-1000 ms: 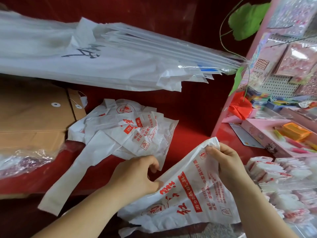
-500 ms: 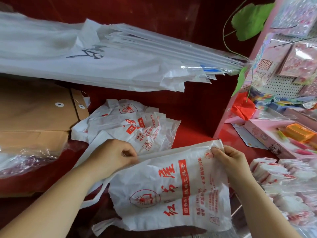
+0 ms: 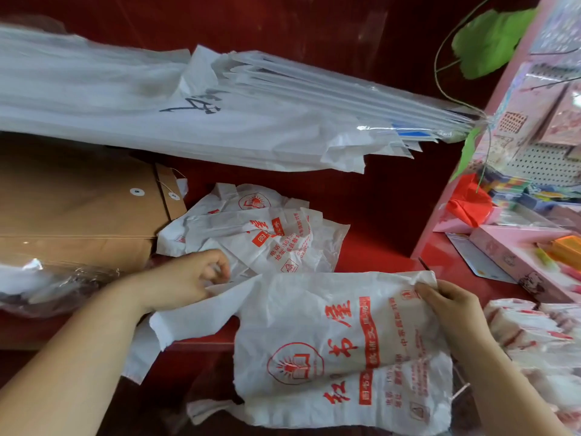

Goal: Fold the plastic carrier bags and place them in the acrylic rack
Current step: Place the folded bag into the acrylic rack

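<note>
Your left hand (image 3: 185, 281) pinches one handle strip of the crinkled white plastic carrier bag with red print (image 3: 330, 350), fingers curled over it. Your right hand (image 3: 452, 313) grips the bag's upper right corner between thumb and fingers. Stretched between them, the bag is spread over the near edge of the dark red counter (image 3: 377, 247), printed side toward you. Behind your left hand lies a loose pile of matching unfolded bags (image 3: 267, 234), touching a brown paper string-tie envelope (image 3: 78, 209). At your far right sit small folded bags (image 3: 534, 328) (too blurred to tell what holds them).
</note>
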A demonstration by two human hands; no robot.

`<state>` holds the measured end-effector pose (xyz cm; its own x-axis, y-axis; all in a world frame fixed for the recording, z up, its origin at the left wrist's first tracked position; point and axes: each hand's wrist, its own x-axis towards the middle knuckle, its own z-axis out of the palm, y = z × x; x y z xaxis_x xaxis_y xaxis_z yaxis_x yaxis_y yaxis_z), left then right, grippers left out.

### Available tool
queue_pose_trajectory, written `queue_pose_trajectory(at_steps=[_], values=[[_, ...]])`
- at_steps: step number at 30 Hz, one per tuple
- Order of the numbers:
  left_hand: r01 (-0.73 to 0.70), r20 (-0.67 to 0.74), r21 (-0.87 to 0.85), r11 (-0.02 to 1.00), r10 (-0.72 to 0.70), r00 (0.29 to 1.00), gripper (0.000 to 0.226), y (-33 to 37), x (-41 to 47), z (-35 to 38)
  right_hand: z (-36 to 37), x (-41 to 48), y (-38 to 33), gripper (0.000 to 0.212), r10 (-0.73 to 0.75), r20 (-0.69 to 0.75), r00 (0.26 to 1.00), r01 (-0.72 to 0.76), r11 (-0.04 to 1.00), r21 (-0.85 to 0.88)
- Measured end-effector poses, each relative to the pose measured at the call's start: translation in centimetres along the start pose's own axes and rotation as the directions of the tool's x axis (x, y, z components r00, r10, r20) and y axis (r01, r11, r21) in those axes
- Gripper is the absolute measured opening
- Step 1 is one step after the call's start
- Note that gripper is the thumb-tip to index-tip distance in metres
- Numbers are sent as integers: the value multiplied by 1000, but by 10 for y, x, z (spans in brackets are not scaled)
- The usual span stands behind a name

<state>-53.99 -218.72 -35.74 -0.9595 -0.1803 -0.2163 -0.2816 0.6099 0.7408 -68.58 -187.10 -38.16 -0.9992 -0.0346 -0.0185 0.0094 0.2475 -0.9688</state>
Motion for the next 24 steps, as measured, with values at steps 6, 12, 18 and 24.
queue_pose_trajectory(at_steps=[6,12,18,24], values=[[126,-108,-257,958,-158,981,22,-17,-7,-19,3,9,-1,14,21,-20,1000,-23,996,-88],[23,-203,-601,799,-181,962,49,-16,-3,-14,7,9,-5,13,44,-55,998,-46,998,-39],[-38,-96,-696,717,-41,994,23,-9,-10,-16,8,6,-11,24,67,-54,996,-69,997,-46],[60,-253,-470,881,-200,947,10,-18,1,-18,5,6,-14,19,78,-11,997,-79,994,-70]])
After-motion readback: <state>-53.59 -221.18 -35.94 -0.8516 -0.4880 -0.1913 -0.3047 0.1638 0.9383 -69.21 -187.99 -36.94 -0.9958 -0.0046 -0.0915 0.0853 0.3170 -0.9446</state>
